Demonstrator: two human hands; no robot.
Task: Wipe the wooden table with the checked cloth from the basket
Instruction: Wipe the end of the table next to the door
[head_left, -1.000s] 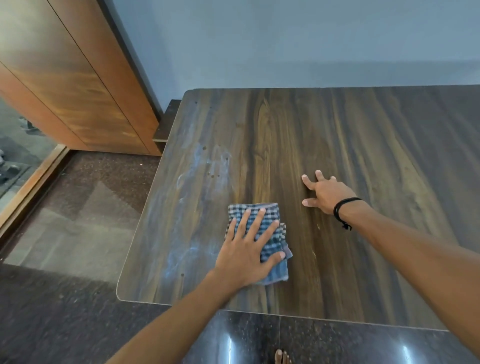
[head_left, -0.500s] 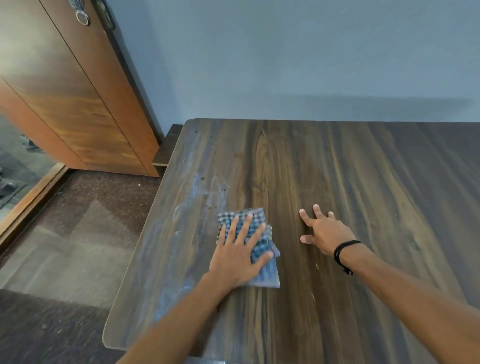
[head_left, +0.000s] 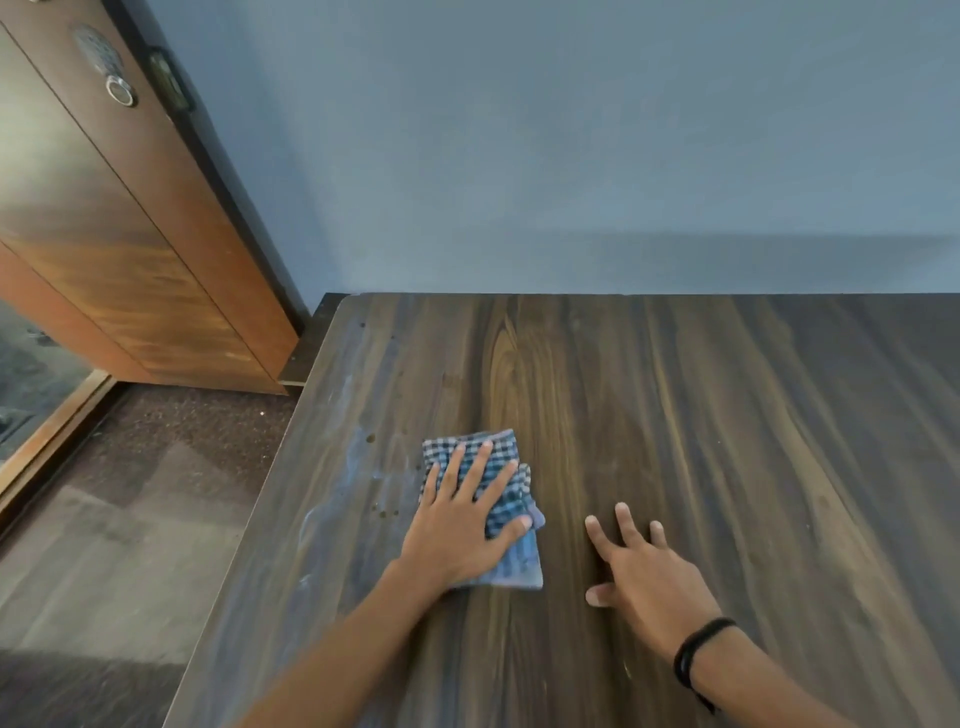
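Cloth (head_left: 506, 470): folded, blue-and-white check, flat on the table (head_left: 727, 415) near its left edge. Left hand (head_left: 460, 530) lies palm-down on the cloth, fingers straight and spread, pressing it to the wood; nothing gripped. Right hand (head_left: 641, 582) rests on bare wood just right of the cloth, apart from it, fingers spread and relaxed, holding nothing. Black band (head_left: 696, 649) on right wrist. Pale smears and small dark spots (head_left: 370, 439) on the wood left of the cloth. Wooden door (head_left: 130, 234) at far left.
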